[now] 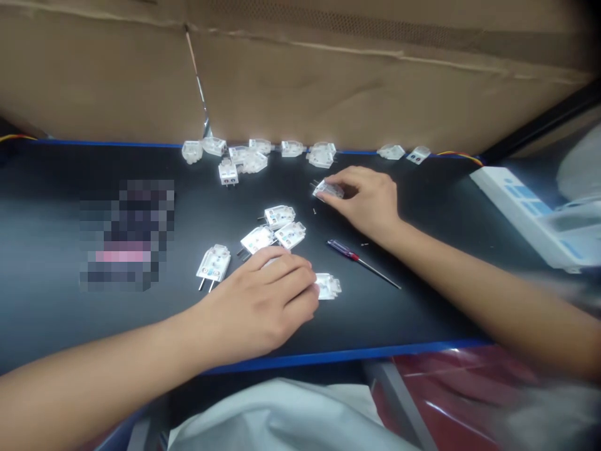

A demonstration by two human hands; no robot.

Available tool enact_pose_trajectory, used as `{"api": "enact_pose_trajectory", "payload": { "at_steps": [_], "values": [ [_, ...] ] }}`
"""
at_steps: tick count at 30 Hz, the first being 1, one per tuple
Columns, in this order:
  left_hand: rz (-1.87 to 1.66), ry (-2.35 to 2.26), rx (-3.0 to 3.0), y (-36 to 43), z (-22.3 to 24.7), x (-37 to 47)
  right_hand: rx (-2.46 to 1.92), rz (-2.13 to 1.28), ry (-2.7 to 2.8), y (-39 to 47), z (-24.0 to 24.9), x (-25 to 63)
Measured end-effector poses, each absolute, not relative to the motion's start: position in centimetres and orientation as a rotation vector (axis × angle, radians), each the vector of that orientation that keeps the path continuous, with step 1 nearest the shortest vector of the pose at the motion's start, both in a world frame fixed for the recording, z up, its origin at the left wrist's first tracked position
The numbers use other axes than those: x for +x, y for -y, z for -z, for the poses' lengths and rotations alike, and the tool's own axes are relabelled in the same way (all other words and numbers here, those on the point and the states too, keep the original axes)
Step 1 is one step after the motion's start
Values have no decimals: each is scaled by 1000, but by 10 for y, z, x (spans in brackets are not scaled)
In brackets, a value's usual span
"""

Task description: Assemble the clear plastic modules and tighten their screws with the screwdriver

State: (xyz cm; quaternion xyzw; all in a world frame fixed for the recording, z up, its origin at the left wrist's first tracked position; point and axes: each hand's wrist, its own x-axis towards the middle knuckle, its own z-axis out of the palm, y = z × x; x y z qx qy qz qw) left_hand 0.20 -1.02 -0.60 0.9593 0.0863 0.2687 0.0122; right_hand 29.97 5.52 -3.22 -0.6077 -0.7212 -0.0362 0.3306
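My right hand (364, 195) pinches a clear two-pin plug (327, 189) between thumb and fingers, its pins toward the left. Palm down, my left hand (275, 297) curls its fingers over the left end of another clear plug (329, 286); the covered end and the fingertips are hidden. Just beyond that hand lie several clear plugs (290, 235) with metal parts showing inside. A single plug (214, 263) rests left of it, pins toward me. Between my arms is a screwdriver (361, 263) with a purple handle. A tiny screw-like piece (314, 211) lies below the right hand's plug.
Several more clear plugs (248, 160) line the back of the black table (61, 207), before a cardboard wall (300, 81). A white power strip (526, 219) stands at the right. A blurred-out dark object (134, 235) is at the left. Blue edging (328, 357) marks the table's front.
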Motion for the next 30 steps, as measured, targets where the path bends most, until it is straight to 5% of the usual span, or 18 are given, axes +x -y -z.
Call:
{"api": "enact_pose_trajectory", "payload": {
  "at_steps": [20,24,30],
  "values": [
    [-854,-333,3056,13,8,-1,-1184,-82,2025,-59,36,319],
    [-797,-425,3077,13,7,-1,-1128,-39,1980,-34,12,312],
    [-788,-564,3075,15,11,-2,-873,-414,2346,40,-28,294]
  ]
}}
